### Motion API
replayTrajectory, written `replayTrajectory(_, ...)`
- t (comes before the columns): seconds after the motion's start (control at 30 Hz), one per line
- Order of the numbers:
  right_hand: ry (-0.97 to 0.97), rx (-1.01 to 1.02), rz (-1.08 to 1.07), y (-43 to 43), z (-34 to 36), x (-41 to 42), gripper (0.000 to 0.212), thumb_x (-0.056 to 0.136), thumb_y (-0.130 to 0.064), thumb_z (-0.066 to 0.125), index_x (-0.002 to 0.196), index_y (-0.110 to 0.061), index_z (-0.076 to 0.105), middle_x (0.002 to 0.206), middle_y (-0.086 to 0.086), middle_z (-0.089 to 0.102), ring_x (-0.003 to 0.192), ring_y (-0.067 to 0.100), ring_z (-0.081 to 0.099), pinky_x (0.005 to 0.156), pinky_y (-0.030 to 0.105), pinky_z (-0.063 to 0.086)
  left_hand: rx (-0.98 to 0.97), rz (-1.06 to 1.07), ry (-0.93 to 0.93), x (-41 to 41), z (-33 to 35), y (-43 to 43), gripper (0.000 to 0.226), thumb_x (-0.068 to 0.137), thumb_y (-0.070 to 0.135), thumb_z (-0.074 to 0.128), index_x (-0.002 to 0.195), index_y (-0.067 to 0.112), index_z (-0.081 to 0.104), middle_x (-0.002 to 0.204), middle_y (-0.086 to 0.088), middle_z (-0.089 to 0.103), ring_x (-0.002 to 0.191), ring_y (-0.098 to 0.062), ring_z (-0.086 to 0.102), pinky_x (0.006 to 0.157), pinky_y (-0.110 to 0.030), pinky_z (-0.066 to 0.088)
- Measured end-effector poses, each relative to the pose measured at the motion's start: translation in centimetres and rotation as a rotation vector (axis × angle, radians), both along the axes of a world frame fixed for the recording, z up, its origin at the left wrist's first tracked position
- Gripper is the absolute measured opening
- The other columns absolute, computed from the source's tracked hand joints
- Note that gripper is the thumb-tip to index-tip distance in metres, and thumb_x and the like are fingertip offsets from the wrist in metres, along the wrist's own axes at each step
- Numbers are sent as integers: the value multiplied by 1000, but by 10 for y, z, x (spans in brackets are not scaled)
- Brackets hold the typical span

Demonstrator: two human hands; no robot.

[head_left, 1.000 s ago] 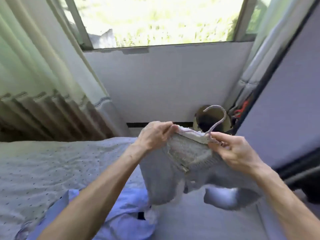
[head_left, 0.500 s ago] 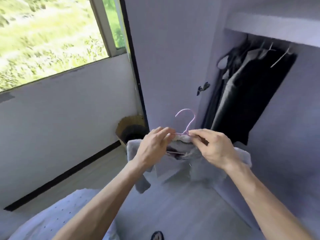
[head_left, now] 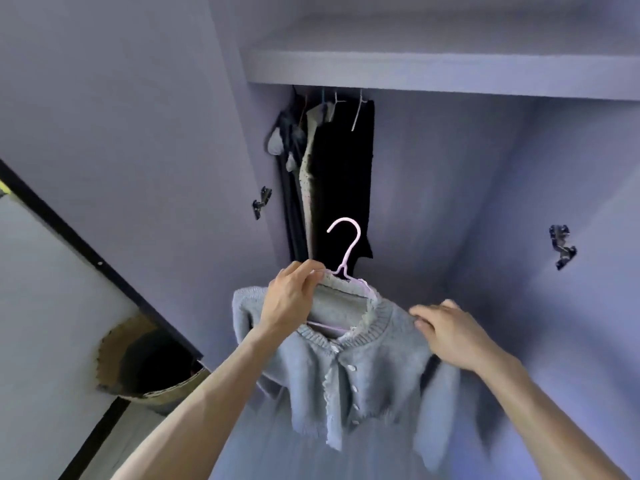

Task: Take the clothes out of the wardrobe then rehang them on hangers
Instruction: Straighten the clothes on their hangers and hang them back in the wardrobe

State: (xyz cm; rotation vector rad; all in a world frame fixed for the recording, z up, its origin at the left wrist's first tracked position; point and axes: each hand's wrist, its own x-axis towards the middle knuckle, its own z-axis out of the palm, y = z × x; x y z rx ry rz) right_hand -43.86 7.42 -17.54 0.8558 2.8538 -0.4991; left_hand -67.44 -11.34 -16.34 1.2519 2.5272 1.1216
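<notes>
Hanging from a pink hanger [head_left: 346, 251], a grey-blue buttoned cardigan [head_left: 349, 375] was held up in front of the open wardrobe [head_left: 415, 69], below its shelf and just short of the clothes inside. The hanger's left arm, together with the collar over it, was pinched between the thumb and curled fingers of the left hand [head_left: 291, 299], apparently so that the hook was kept upright and free for the rail. The right hand [head_left: 446, 332] was laid on the cardigan's other shoulder with fingers bent; whether the knit was being pinched or merely smoothed over the hanger's end could not be told (that hand was blurred).

Behind the hook, dark garments [head_left: 339, 174] were seen hung close together at the wardrobe's left side, so the hook would probably have to be passed to their right. The rail itself was hidden under the shelf. An open door [head_left: 138, 133] with a metal hinge [head_left: 261, 202] was seen at the left, and a woven basket [head_left: 152, 379] was set on the floor beside it, well apart from the cardigan.
</notes>
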Motion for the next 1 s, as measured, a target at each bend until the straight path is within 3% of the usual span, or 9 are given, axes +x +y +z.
replayTrajectory(0.1, 47, -421, -102, -4, 3, 17, 8, 96, -16, 58, 101, -20, 62, 86, -8, 63, 91, 16, 54, 79, 32, 44, -30, -117, -42, -2, -10, 30, 18, 104, 30, 47, 107, 36, 64, 97, 12, 59, 95, -13, 54, 83, -31, 43)
replayTrajectory(0.17, 130, -815, -197, -11, 5, 27, 12, 93, -6, 63, 105, -8, 65, 96, 2, 67, 92, 13, 58, 90, 36, 49, -44, -186, -66, -2, -15, 48, 18, 104, 29, 48, 106, 34, 65, 97, 13, 57, 96, -12, 53, 84, -28, 40)
replayTrajectory(0.23, 168, -1058, -260, -19, 2, 35, 20, 92, 0, 63, 112, 0, 64, 108, 14, 68, 101, 18, 62, 100, 44, 47, -83, -262, -60, 0, -18, 65, 19, 105, 29, 47, 109, 30, 65, 100, 8, 58, 99, -18, 54, 88, -30, 42)
replayTrajectory(0.37, 348, -1355, -366, -29, 2, 38, 33, 91, 9, 59, 119, -6, 65, 119, 15, 69, 111, 23, 65, 93, 31, 52, -84, -325, -76, -1, -18, 88, 19, 105, 29, 47, 111, 28, 65, 102, 7, 58, 101, -19, 56, 93, -32, 45)
replayTrajectory(0.5, 463, -1327, -441, -28, 3, 29, 34, 88, 12, 61, 117, -6, 64, 114, 13, 67, 106, 21, 64, 96, 31, 51, -113, -355, -35, -14, -6, 100, 24, 103, 32, 49, 125, 37, 57, 117, 9, 57, 88, -10, 59, 82, -28, 47)
replayTrajectory(0.57, 448, -1303, -460, -30, -1, 21, 35, 88, 13, 60, 121, -1, 62, 114, 15, 66, 106, 24, 63, 100, 36, 49, -167, -377, -4, -27, 5, 103, 36, 102, 29, 50, 137, 36, 47, 131, 3, 52, 97, -18, 59, 83, -33, 50)
replayTrajectory(0.67, 506, -1268, -577, -32, -13, 7, 31, 88, 12, 61, 116, 1, 65, 108, 17, 69, 100, 26, 65, 99, 40, 50, -246, -376, 159, -54, 20, 103, 48, 99, 27, 54, 145, 33, 41, 142, -5, 47, 120, -29, 53, 97, -47, 49)
replayTrajectory(0.83, 608, -1060, -695, -14, -24, -30, 22, 88, 8, 60, 102, -6, 70, 90, 8, 70, 79, 17, 64, 73, 30, 52, -416, -226, 481, -113, 41, 97, 52, 99, 32, 52, 149, 33, 38, 152, -6, 38, 142, -30, 32, 117, -53, 23)
replayTrajectory(1.0, 700, -947, -737, 36, -19, -85, 10, 87, 7, 62, 89, -1, 69, 77, 5, 66, 68, 15, 61, 60, 22, 51, -507, 20, 801, -182, 71, 102, 55, 96, 38, 48, 150, 33, 37, 162, -10, 21, 151, -27, 8, 117, -61, -3)
